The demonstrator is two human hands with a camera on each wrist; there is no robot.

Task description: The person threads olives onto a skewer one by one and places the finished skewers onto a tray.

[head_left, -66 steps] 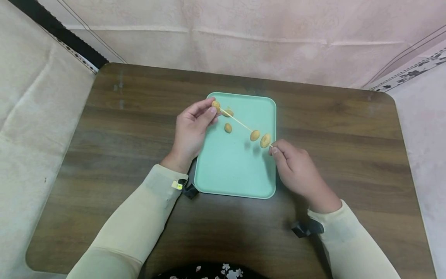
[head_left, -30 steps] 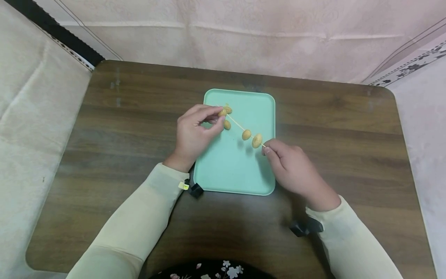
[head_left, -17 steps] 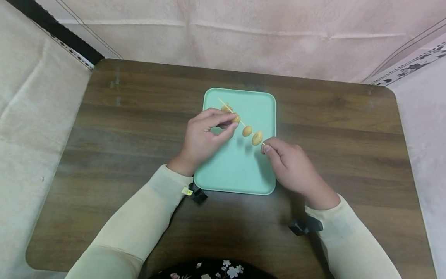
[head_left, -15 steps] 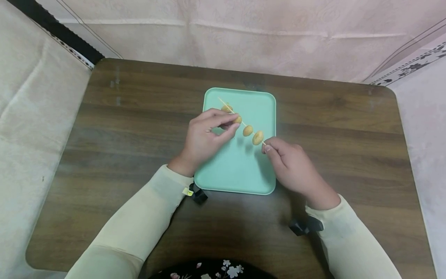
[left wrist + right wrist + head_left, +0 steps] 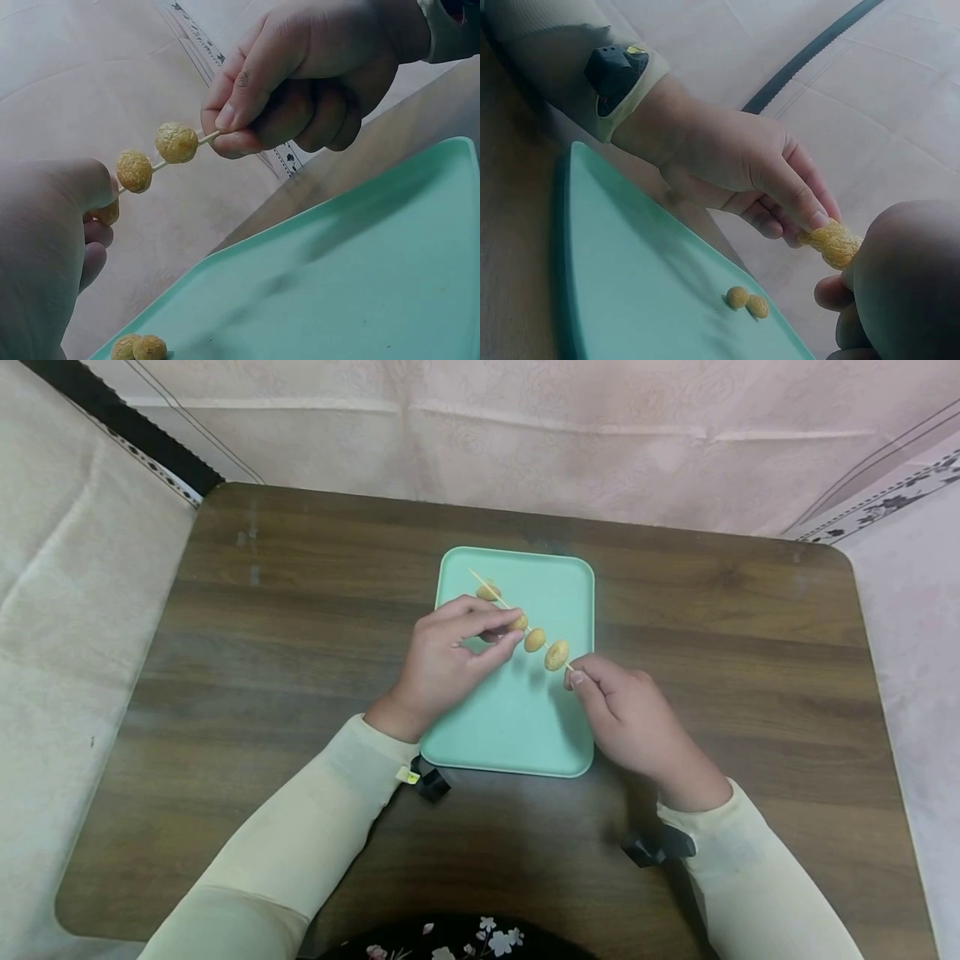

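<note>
A thin wooden skewer [image 5: 501,600] slants over the mint-green tray [image 5: 510,739], its far tip bare. My right hand [image 5: 630,714] pinches the near end between thumb and forefinger. Threaded closest to it is a golden-brown ball [image 5: 557,655] with a wrinkled, fried-looking skin, then a second ball [image 5: 535,640] a little further up. With thumb and fingertips my left hand [image 5: 457,652] pinches a third ball [image 5: 106,213] on the skewer, close beside the second; its fingers partly cover that ball in the left wrist view.
Two loose balls lie side by side on the tray, a left ball [image 5: 737,297] and a right ball [image 5: 757,306]. The tray rests on a brown wooden table [image 5: 300,610]. Pale patterned cloth [image 5: 525,435] hangs beyond the table's far edge.
My left hand has slid its ball from the far tip down the skewer, towards the other two balls, and the tip now sticks out past it. The right hand has shifted slightly left.
</note>
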